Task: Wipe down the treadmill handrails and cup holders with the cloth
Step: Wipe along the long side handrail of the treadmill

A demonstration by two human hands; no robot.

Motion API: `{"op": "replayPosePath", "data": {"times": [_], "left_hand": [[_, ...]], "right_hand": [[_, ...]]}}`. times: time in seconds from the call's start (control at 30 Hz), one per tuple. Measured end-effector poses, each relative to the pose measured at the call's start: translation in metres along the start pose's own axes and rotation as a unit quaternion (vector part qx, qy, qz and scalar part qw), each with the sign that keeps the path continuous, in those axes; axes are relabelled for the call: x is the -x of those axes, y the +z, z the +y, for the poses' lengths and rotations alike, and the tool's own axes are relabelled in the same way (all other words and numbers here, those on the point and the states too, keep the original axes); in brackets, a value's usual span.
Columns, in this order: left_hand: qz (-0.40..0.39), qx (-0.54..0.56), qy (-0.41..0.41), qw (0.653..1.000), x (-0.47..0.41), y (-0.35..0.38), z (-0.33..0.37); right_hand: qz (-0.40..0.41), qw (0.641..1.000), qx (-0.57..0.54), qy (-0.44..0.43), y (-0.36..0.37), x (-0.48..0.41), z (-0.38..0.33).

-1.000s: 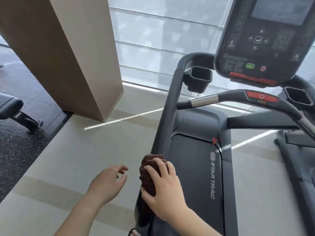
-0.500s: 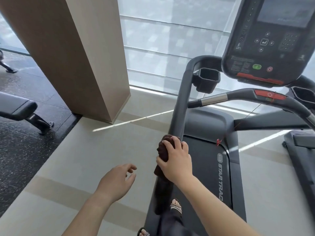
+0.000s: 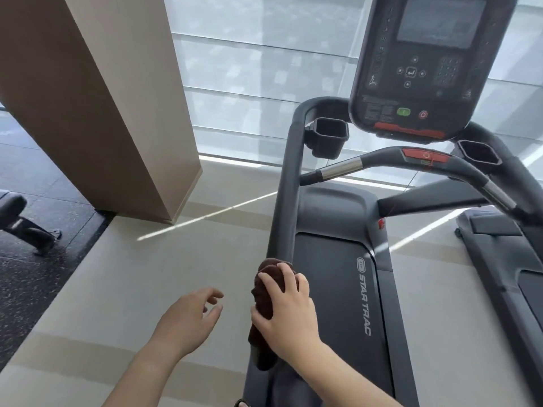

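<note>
1. Here the right hand [image 3: 286, 315] grips the cloth [image 3: 262, 292]. Its fingers curl over the top of the cloth, its thumb lies on the near side, and it presses the cloth onto the rail [image 3: 286, 201].
2. The cloth is dark brown and bunched around the lower stretch of the rail, on the left side of the treadmill [image 3: 388, 304]. A tail of it hangs below the hand.
3. The left hand [image 3: 188, 321] hovers over the floor [image 3: 117, 289] just left of the cloth, not touching it. Its fingers are loosely spread and hold nothing.
4. Above the cloth the rail runs bare up to a bend at its top. There the left cup holder [image 3: 329, 136] hangs on its inner side, close beside the console [image 3: 426, 69].
5. The right cup holder [image 3: 477, 152] sits under the console's other corner.
6. A crossbar [image 3: 382, 161] branches from the rail just below the left cup holder. It carries a silver sleeve and a red pad, and it arcs across in front of the console, passing just in front of the right cup holder.
7. The belt [image 3: 332, 289], lettered STAR TRAC along its edge, lies to the right of the rail, with a grey hood [image 3: 332, 207] at its head.
8. A tan pillar [image 3: 117, 98] stands on the floor to the left, well apart from the rail.
9. A window [image 3: 264, 83] with pale blinds fills the back.
10. A bench [image 3: 17, 218] shows at the left edge on a darker speckled floor.
11. A second treadmill [image 3: 499, 245] shows at the right edge.
</note>
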State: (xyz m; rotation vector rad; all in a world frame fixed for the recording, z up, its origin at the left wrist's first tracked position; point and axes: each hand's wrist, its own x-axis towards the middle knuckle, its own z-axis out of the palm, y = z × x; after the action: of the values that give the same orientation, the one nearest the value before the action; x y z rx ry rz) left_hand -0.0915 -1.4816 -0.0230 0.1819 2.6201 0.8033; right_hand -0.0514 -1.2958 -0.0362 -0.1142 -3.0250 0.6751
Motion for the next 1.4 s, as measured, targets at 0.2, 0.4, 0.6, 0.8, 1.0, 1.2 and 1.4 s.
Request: {"op": "replayPosePath", "data": {"times": [0.2, 0.4, 0.6, 0.8, 1.0, 1.2, 1.4], "left_hand": [[0.009, 0.012, 0.003, 1.000, 0.008, -0.001, 0.005], [0.007, 0.009, 0.031, 0.999, 0.010, 0.005, 0.019], [0.030, 0.006, 0.094, 0.995, 0.001, 0.006, 0.061], [0.004, -0.015, 0.160, 0.987, -0.002, 0.028, 0.123], [-0.070, -0.052, 0.231, 0.969, 0.013, 0.094, 0.204], [-0.120, -0.077, 0.290, 0.946, 0.052, 0.175, 0.288], [-0.166, -0.108, 0.371, 0.907, 0.090, 0.264, 0.374]], "right_hand": [[-0.009, 0.999, -0.032, 0.042, -0.010, -0.035, -0.001], [-0.006, 0.996, -0.081, 0.039, -0.014, -0.023, 0.007], [-0.011, 0.972, -0.189, 0.137, -0.022, 0.016, 0.052], [0.026, 0.958, -0.162, 0.237, -0.046, 0.066, 0.121], [0.072, 0.949, -0.137, 0.274, -0.083, 0.130, 0.183], [0.120, 0.940, -0.105, 0.301, -0.134, 0.207, 0.249], [0.171, 0.913, -0.104, 0.355, -0.173, 0.291, 0.313]]}}
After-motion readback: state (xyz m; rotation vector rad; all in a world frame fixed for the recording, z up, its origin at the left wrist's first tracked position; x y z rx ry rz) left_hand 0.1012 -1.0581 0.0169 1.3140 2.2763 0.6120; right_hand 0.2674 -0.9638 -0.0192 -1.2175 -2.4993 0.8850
